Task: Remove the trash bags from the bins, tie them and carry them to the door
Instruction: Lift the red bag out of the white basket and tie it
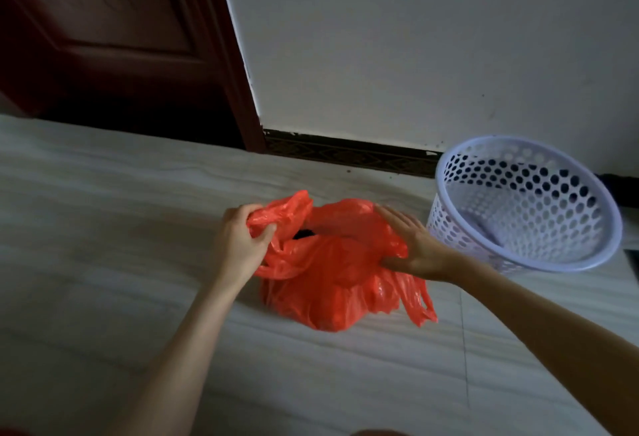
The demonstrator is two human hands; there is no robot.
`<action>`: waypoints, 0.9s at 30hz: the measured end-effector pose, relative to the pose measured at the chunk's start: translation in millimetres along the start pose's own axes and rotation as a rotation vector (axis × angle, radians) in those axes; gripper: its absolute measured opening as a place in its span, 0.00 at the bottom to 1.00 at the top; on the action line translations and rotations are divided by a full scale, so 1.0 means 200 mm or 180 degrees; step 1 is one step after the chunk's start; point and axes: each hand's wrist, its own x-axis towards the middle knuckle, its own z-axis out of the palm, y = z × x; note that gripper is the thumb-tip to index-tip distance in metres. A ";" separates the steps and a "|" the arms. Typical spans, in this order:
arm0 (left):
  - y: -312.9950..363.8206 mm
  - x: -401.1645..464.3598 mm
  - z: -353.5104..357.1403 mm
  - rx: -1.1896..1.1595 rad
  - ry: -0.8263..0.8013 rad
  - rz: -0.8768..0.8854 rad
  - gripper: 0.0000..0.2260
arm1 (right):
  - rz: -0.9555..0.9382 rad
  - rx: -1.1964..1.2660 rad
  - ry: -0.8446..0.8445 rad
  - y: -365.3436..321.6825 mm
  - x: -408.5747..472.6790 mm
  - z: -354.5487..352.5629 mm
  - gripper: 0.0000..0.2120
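A person's left hand (242, 238) closes around a bunched corner of a red trash bag (332, 280), fingers and thumb curled into the plastic — apparently gathering one side of the mouth ahead of tying. The right hand (411, 245) lies against the bag's right edge with fingers fairly straight, thumb tucked low by the plastic; whether it actually pinches the film cannot be told, but it seems to be steadying or collecting the opposite side. The bag sits on the pale tiled floor (103, 228) between the two forearms, its mouth still gaping with something dark visible inside, and one loose handle trails toward the near right. Just beside it on the right stands a lilac perforated bin (525, 200), tilted toward the camera and without a liner — the bag looks to be out of it already. At far left, the dark wooden door (114, 38) meets a white wall (415, 38), a short carry away.
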 end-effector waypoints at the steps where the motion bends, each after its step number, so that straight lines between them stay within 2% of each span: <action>1: -0.01 -0.02 0.02 -0.0019 -0.0029 -0.0086 0.16 | 0.0124 0.0439 -0.0030 0.02 -0.03 0.03 0.45; 4: -0.01 -0.08 0.06 0.0023 -0.0200 -0.0340 0.20 | 0.0702 0.1955 -0.0089 0.05 -0.08 0.07 0.41; 6: 0.00 -0.09 0.07 0.0172 -0.0380 -0.0288 0.19 | 0.1129 0.2233 0.0018 0.06 -0.07 0.08 0.39; 7: 0.01 -0.10 0.07 0.0255 -0.0420 -0.0188 0.18 | 0.1296 0.2120 0.0071 0.07 -0.06 0.08 0.37; 8: 0.03 -0.10 0.07 0.0327 -0.0382 -0.0052 0.17 | 0.1380 0.1972 0.0115 0.07 -0.05 0.09 0.30; 10: 0.09 -0.09 0.07 0.0430 -0.0122 0.0269 0.15 | 0.1396 0.1423 0.0230 0.03 -0.04 0.08 0.08; 13: 0.19 -0.06 0.05 0.0347 0.0380 0.0458 0.14 | 0.1121 0.0456 0.0556 -0.07 -0.01 0.00 0.06; 14: 0.24 -0.04 0.04 0.0256 0.0496 0.0567 0.13 | 0.0912 0.0188 0.0727 -0.11 0.01 -0.07 0.06; 16: 0.32 -0.01 0.02 0.0203 0.0640 0.0911 0.09 | 0.0489 -0.0256 0.0920 -0.20 0.03 -0.20 0.14; 18: 0.41 0.04 -0.01 0.0158 0.0714 0.1150 0.07 | 0.0213 -0.0417 0.1176 -0.29 0.05 -0.33 0.15; 21: 0.56 0.13 -0.07 -0.0059 0.0884 0.1418 0.08 | -0.0029 0.0179 0.1496 -0.37 0.08 -0.51 0.17; 24: 0.67 0.17 -0.10 -0.0499 0.0858 0.1371 0.10 | -0.0416 0.1412 0.1464 -0.41 0.07 -0.61 0.25; 25: 0.68 0.17 -0.10 -0.0732 0.0697 0.1186 0.11 | -0.0512 0.1755 0.1336 -0.41 0.06 -0.62 0.30; 27: 0.66 0.15 -0.08 -0.1247 0.0179 0.0833 0.15 | -0.0611 0.1873 0.0970 -0.38 0.00 -0.60 0.42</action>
